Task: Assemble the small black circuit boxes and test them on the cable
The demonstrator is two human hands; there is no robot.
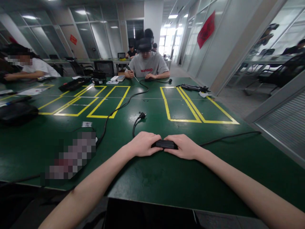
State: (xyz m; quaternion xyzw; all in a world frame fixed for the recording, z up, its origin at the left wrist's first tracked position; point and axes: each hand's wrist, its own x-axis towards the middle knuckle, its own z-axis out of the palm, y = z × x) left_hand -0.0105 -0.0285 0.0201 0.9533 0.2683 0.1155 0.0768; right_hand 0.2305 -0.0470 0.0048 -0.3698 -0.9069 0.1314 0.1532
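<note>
A small black power adapter (166, 144) lies between my two hands, low over the green table (152, 178). My left hand (145, 144) grips its left end, thumb in front and fingers behind. The right end is held the same way by my right hand (183, 146). Behind my left hand a black plug (142, 116) rests on the table, its cable running down toward that hand. Another black cable (221, 139) stretches from beside my right hand to the table's right side.
Yellow tape outlines (186, 120) mark the table. A pixelated object (73, 156) lies at the left near a label (87, 124). A long cable (105, 127) crosses the table. Opposite sits a person (150, 65) holding a thin tool. A black folded stand (194, 87) lies at the back right.
</note>
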